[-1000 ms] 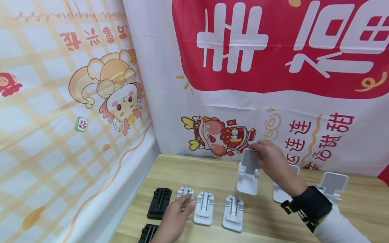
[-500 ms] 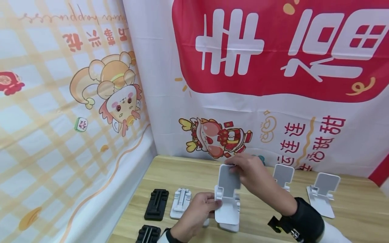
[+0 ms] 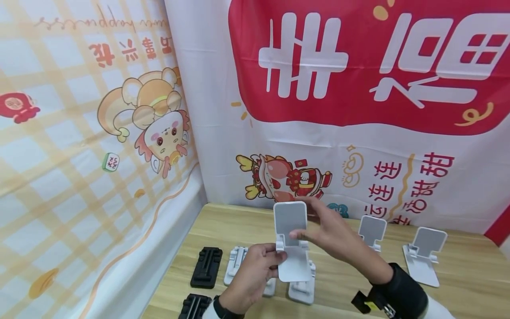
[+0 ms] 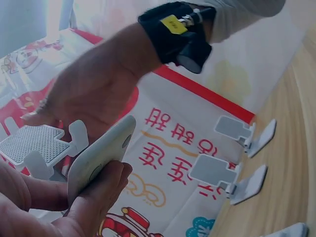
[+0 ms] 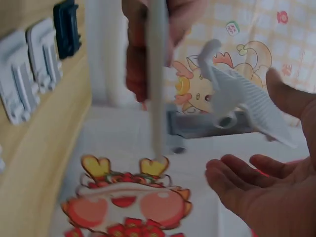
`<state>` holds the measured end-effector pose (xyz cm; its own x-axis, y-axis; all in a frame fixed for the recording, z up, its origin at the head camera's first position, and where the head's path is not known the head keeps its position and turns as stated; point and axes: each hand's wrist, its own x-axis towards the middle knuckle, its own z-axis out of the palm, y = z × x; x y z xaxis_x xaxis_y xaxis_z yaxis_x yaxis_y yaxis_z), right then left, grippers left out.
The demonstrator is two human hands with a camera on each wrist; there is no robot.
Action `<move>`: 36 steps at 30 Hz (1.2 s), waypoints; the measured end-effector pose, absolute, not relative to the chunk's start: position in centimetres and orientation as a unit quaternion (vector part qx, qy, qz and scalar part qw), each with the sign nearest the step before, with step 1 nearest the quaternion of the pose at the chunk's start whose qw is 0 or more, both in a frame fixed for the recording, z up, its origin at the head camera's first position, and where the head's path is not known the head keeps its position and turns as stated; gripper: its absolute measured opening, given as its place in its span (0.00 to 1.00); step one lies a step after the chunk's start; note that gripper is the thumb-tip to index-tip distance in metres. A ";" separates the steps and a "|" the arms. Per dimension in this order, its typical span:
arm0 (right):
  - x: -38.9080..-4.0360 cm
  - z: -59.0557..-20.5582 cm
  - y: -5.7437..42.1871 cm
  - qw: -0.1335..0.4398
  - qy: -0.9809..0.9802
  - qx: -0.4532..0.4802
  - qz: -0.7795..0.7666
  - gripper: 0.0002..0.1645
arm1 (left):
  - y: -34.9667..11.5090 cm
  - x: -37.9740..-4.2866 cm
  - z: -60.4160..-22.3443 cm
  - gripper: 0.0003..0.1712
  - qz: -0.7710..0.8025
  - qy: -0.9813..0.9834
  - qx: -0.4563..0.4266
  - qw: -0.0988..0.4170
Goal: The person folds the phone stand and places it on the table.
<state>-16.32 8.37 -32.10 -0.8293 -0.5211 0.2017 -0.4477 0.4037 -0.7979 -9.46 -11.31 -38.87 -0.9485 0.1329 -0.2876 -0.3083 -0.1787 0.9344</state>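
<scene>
In the head view my left hand [image 3: 252,275] grips the lower plate of a white unfolded phone stand [image 3: 294,266], thumb in front. The stand is held up above the table, its grey-padded upper plate raised. Around that upper plate is my right hand [image 3: 328,228], thumb in front and fingers partly hidden behind. From the right wrist view, the right hand's fingers [image 5: 232,180] are spread and appear apart from the plate. Below lies a folded white phone stand [image 3: 301,290]; another folded white one [image 3: 234,261] is partly covered by the left hand.
Two folded black phone stands [image 3: 206,267] lie at the left of the wooden table [image 3: 231,221]. Toward the right stand two unfolded white phone stands [image 3: 425,259]. Printed cloth [image 3: 215,133] hangs behind the table and along its left side.
The right hand brought the unfolded stand leftward from the back, and the left hand took hold of its lower plate. Since then the right fingers have loosened, and the stand has risen slightly.
</scene>
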 end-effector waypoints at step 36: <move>-16.1 -33.9 8.4 -0.187 0.823 -0.339 -0.417 0.33 | -10.4 -9.6 -38.6 0.21 0.741 0.657 -0.056 0.125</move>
<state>-16.14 8.44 -33.91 -0.7009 -0.4017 0.5893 -0.7128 0.4231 -0.5594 -9.65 -10.39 -38.63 -0.9623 0.1124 -0.2476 -0.2594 -0.1057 0.9600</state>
